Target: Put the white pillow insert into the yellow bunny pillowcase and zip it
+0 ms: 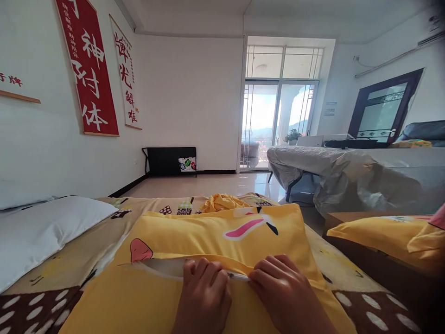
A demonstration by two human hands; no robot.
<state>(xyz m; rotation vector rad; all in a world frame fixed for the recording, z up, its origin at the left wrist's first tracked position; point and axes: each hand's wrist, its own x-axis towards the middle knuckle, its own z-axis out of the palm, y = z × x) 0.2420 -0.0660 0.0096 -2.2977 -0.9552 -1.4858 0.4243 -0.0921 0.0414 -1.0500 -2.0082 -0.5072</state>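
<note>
In front of me lies a yellow pillowcase (pixel 187 234) with a pink and black cartoon print. A long slit runs across it, and something whitish shows inside at the left part of the slit. My left hand (pixel 205 290) is closed on the lower edge of this slit, fingers curled. To its right, my right hand (pixel 283 287) pinches the edge near the slit's right end. A short stretch of white zipper (pixel 239 276) shows between the two hands. The fingertips are partly hidden, so the zipper pull cannot be made out.
The pillowcase rests on a patterned blanket (pixel 375 301). A white pillow (pixel 59 222) lies at the left, and crumpled yellow cloth (pixel 225 202) beyond. At the right, another yellow pillowcase (pixel 371 234) lies on a brown box (pixel 342 218). A plastic-covered table (pixel 313 160) stands farther back.
</note>
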